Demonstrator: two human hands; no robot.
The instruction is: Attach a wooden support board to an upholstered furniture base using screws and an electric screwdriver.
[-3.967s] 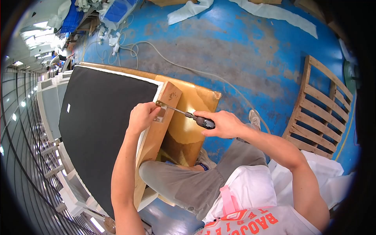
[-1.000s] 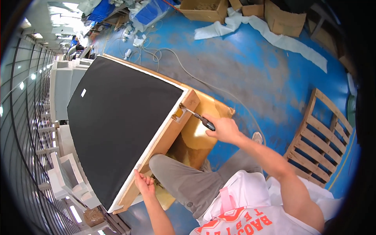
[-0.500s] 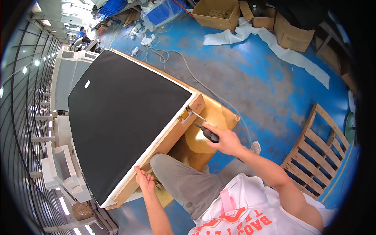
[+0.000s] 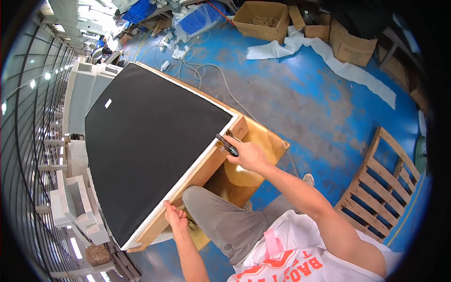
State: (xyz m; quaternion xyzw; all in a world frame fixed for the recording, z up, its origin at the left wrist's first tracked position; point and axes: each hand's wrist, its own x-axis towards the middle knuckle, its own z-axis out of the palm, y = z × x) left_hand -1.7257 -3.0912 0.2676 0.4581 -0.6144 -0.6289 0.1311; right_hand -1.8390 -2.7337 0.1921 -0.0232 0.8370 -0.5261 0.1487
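A large sofa-like frame lies with its black fabric panel [image 4: 155, 150] facing up, bordered by a white strip along a bare wooden rail [image 4: 197, 176]. My right hand [image 4: 248, 156] is closed around a black hand tool [image 4: 229, 146]. The tool's narrow end meets the rail near its far right corner, by a notch that the hand partly covers. At the rail's near left part, my left hand [image 4: 176, 217] has curled fingers, with a fingertip against the white edge. Whether it pinches something small there is hidden. My knee rests against the rail between both hands.
A shiny yellow-brown board [image 4: 263, 141] lies beneath the frame. A wooden pallet [image 4: 380, 183] leans on the right. Cardboard boxes [image 4: 261, 21] and a white cloth strip [image 4: 338, 66] lie at the back. A thin hose [image 4: 223, 80] crosses the blue floor. Pale foam-like pieces [image 4: 77, 199] stand left.
My right hand has moved left and away from me, bringing the black tool from over the yellow-brown board to the rail's notch. My left hand stays at the rail.
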